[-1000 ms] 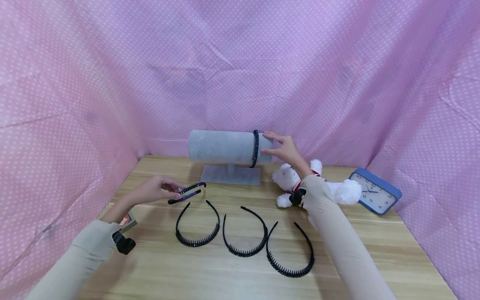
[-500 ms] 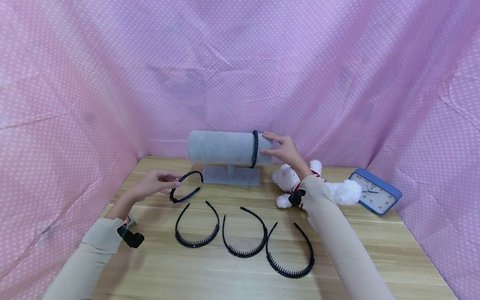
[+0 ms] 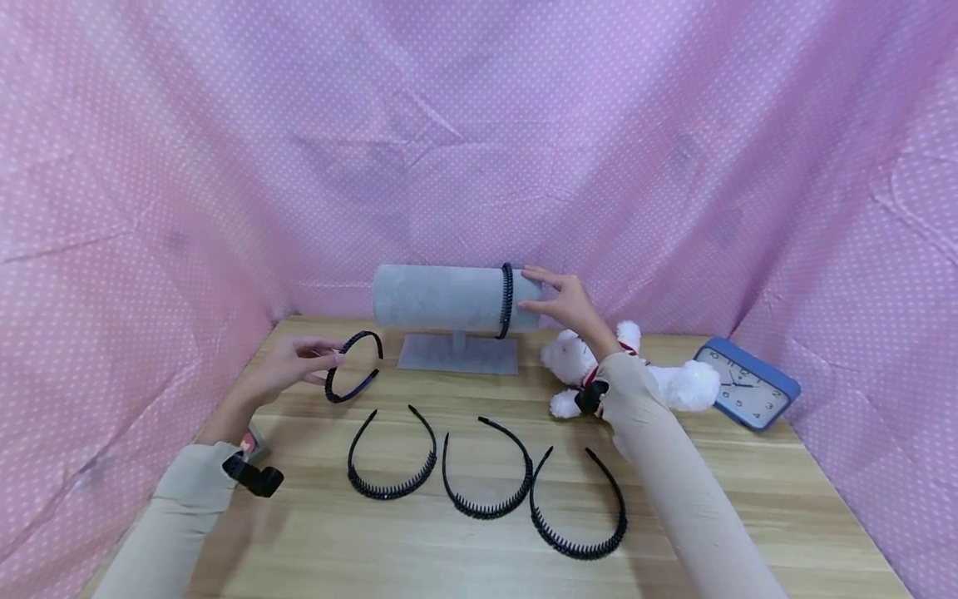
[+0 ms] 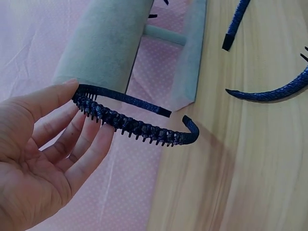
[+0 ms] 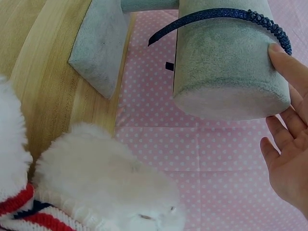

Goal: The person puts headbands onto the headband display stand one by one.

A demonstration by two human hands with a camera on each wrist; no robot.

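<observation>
My left hand (image 3: 288, 366) pinches a dark hairband (image 4: 127, 122) with toothed beading, held up off the table left of a grey roll-shaped display stand (image 3: 441, 295). The hairband's two tips point toward the stand in the head view. In the left wrist view, the thumb and fingers hold it by the beaded part. My right hand (image 3: 565, 304) holds the stand's right end, thumb at the front and index finger over the top. Another hairband (image 5: 216, 13) sits around the roll, close to that thumb; some of the right fingers are partly hidden behind the roll.
Three more hairbands lie on the wooden table: left (image 3: 385, 491), middle (image 3: 486, 509) and right (image 3: 584, 549). A white plush toy (image 3: 684, 387) lies under my right forearm, beside a blue clock (image 3: 748, 383). A small box (image 3: 253, 445) is partly behind my left wrist. Pink cloth surrounds the table.
My left hand has turned the hairband from nearly edge-on to an open loop and shifted slightly left with it. The right hand keeps its place on the stand.
</observation>
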